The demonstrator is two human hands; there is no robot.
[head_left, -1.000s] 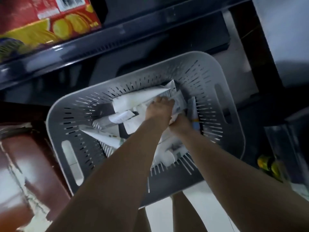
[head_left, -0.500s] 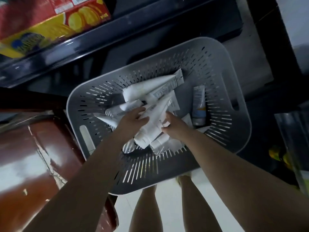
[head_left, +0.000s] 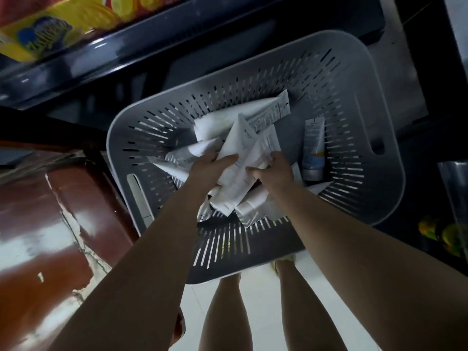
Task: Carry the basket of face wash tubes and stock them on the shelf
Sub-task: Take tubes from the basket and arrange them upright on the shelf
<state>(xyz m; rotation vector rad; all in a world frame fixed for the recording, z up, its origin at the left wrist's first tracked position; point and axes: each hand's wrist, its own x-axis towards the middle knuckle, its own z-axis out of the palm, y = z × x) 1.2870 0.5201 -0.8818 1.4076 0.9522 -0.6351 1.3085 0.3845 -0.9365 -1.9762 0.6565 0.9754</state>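
A grey slotted plastic basket (head_left: 367, 79) sits low in front of me and holds several white face wash tubes. My left hand (head_left: 207, 171) and my right hand (head_left: 273, 171) are both inside it, gripping a bundle of white tubes (head_left: 243, 153) lifted a little above the pile. One tube with a blue and yellow label (head_left: 313, 150) lies alone at the basket's right side. More white tubes (head_left: 268, 107) lie at the back of the basket. A dark shelf (head_left: 106, 57) runs above the basket.
Yellow and red snack packs (head_left: 58, 24) stand on the dark shelf at top left. A reddish-brown surface (head_left: 50, 224) lies to the left. A clear container (head_left: 455, 193) and yellow-green items (head_left: 440, 231) are at the right. My legs (head_left: 228, 312) stand on a white floor.
Both hands have gathered several tubes and raised the bundle off the pile. The view has shifted, so the basket sits further right in frame.
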